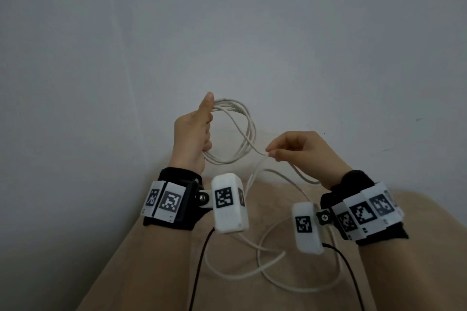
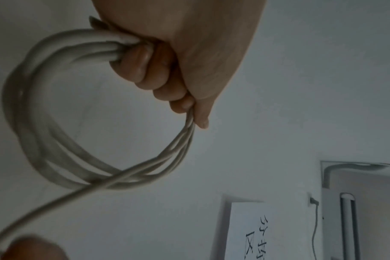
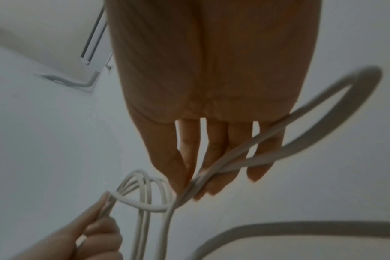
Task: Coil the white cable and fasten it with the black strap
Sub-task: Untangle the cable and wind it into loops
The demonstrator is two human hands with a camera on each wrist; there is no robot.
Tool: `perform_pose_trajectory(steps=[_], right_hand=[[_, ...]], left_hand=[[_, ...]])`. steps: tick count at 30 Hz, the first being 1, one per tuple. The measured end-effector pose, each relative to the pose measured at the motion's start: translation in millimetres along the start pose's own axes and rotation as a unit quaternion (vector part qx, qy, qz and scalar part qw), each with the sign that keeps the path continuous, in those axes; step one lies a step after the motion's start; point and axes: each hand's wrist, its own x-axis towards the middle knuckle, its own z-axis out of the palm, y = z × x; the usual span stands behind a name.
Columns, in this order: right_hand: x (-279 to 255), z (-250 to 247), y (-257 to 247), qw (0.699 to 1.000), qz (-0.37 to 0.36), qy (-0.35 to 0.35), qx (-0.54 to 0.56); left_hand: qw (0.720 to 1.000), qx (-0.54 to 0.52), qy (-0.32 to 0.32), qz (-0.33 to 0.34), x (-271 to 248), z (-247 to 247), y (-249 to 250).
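My left hand (image 1: 199, 131) is raised in front of the wall and grips several loops of the white cable (image 1: 246, 134); in the left wrist view its curled fingers (image 2: 145, 70) close round the coil (image 2: 40, 133). To the right, my right hand (image 1: 290, 149) pinches the free run of cable (image 3: 214, 176) between thumb and fingers just beside the coil. From there the cable drops in loose curves onto the tan surface (image 1: 151, 272). No black strap shows in any view.
A pale wall (image 1: 227, 33) fills the background. Slack cable (image 1: 265, 267) and two thin black camera leads (image 1: 199, 267) lie over the tan surface below my wrists. A paper sign (image 2: 252, 230) and a white duct (image 2: 347, 225) hang on the wall.
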Motion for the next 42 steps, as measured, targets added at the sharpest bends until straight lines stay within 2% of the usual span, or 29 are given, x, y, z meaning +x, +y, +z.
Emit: perform_pose_trajectory(steps=[7, 13, 16, 19, 23, 26, 29, 31, 33, 38, 42], right_hand=[[1.2, 8.8, -2.9, 1.0, -0.004, 0.005, -0.004], [-0.4, 22.7, -3.8, 0.995, -0.006, -0.038, -0.091], [-0.1, 27.2, -4.7, 0.997, -0.021, -0.005, -0.078], [0.4, 41.5, -7.0, 0.996, -0.047, 0.006, -0.072], [3.3, 43.1, -2.1, 0.997, -0.025, 0.045, -0.062], [4.0, 30.3, -4.0, 0.996, -0.037, 0.082, -0.005], [5.4, 20.7, -6.3, 0.981, -0.055, 0.159, 0.102], [5.9, 17.5, -6.8, 0.965, -0.049, 0.19, 0.174], [5.6, 17.5, -6.6, 0.961, -0.033, 0.197, 0.194], [5.2, 26.3, -6.8, 0.967, -0.012, 0.136, 0.215], [3.6, 33.2, -13.1, 0.978, -0.029, 0.123, 0.167]], left_hand=[[0.999, -0.041, 0.002, -0.025, -1.0, -0.1, 3.1], [0.999, 0.021, 0.023, -0.006, -1.8, 3.9, 1.3], [0.999, 0.037, 0.02, -0.004, -2.5, 5.0, 2.4], [0.996, 0.076, 0.027, 0.028, -3.2, 6.8, 2.7], [0.987, 0.138, 0.048, 0.07, -4.6, 7.1, 0.2], [0.986, 0.144, 0.041, 0.071, -3.5, 3.5, -0.4], [0.984, 0.166, -0.007, 0.058, -1.3, -2.4, 2.2], [0.987, 0.151, -0.048, 0.038, -3.0, -2.3, 4.6], [0.991, 0.117, -0.067, 0.019, -6.0, 2.7, 5.0], [0.997, 0.025, -0.075, -0.011, -9.2, 10.9, 4.1], [0.989, -0.066, -0.111, -0.072, -6.8, 8.2, 7.9]])
